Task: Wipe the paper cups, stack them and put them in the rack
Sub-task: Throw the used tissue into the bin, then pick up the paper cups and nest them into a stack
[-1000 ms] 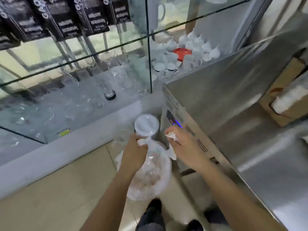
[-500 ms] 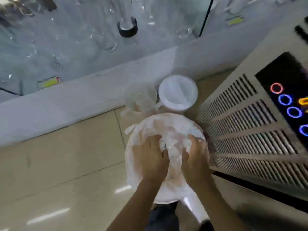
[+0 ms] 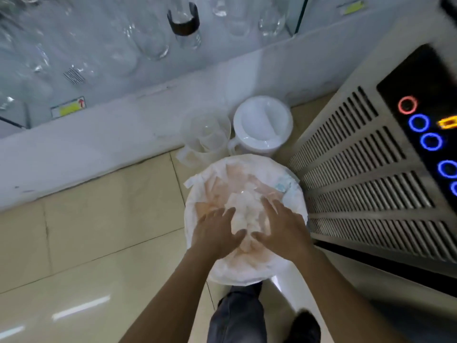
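Both hands were over a round bin lined with a white plastic bag [image 3: 247, 276] that stood on the tiled floor [image 3: 94, 219]. The left hand [image 3: 217, 233] lay palm down with fingers spread and flat, pressing on the crumpled white paper [image 3: 244, 211] inside the bag; it gripped nothing. The right hand [image 3: 284, 231] was likewise flat and open, fingers splayed over the same wad, its thumb tip nearly meeting the left thumb. Neither hand was closed around any object.

The bag's contents appeared as crushed white and pinkish material; whether paper cups lay among it could not be determined, and no separate paper cup could be made out elsewhere with certainty.

Just beyond the bin, against the white ledge [image 3: 111, 144], stood a clear plastic jug [image 3: 210, 137] and, touching it on the right, a white lidded pitcher [image 3: 263, 125]. To the right of the bin stood a steel appliance [image 3: 358, 194] with slotted vents and a black panel bearing lit red and blue rings. Above the ledge, glassware [image 3: 150, 43] sat behind a glass cabinet front. The person's trouser leg [image 3: 237, 315] and dark shoe [image 3: 305, 323] showed below the bin.
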Demonstrator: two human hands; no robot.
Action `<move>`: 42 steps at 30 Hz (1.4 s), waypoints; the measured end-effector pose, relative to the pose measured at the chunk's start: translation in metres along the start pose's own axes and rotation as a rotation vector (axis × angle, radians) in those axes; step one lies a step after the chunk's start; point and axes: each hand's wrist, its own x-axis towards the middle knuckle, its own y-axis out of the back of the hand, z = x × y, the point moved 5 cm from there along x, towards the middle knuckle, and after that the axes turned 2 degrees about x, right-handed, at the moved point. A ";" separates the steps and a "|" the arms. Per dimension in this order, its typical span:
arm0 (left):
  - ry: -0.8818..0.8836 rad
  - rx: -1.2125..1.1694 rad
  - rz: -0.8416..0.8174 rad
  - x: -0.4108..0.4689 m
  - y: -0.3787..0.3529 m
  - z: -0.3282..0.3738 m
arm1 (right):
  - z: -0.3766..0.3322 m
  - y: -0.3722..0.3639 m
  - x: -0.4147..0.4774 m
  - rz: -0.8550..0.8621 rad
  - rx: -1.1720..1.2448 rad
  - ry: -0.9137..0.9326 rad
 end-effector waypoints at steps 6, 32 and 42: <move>-0.146 -0.230 0.291 -0.066 0.150 0.038 | -0.058 0.142 -0.048 0.294 0.096 0.124; -1.121 -0.254 0.481 -0.298 0.326 0.410 | -0.001 0.432 -0.423 1.100 -0.018 -0.205; -1.234 -0.236 0.285 -0.340 0.230 0.528 | 0.123 0.394 -0.529 1.149 0.081 -0.479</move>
